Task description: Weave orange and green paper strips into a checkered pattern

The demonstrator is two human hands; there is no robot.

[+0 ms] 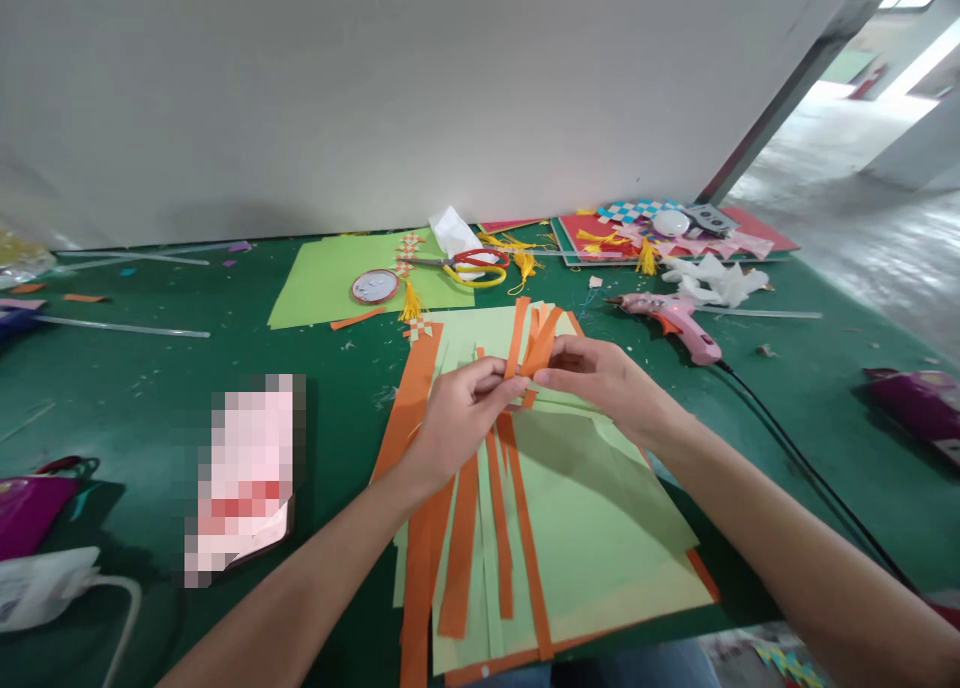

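Observation:
My left hand (pixel 472 408) and my right hand (pixel 592 376) come close together above a light green paper sheet (pixel 600 528). Between them are orange paper strips (pixel 541 343), crossed with pale green ones. The left thumb and fingers pinch the strips from the left. On the other side, my right thumb and fingers close on an orange strip. Longer loose orange strips (pixel 459 558) lie over the sheet's left part, beside a wide orange piece (pixel 405 408). A small orange and white woven piece (pixel 418 330) rests at the sheet's top left corner.
Scissors (pixel 476 266), a round tin (pixel 375 286) and a yellow tassel (pixel 412 301) lie on another green sheet (pixel 315 278). A pink glue gun (pixel 675 318) with a black cable is at right. A pixelated phone-like object (pixel 247 468) and a white plug (pixel 45 588) lie left.

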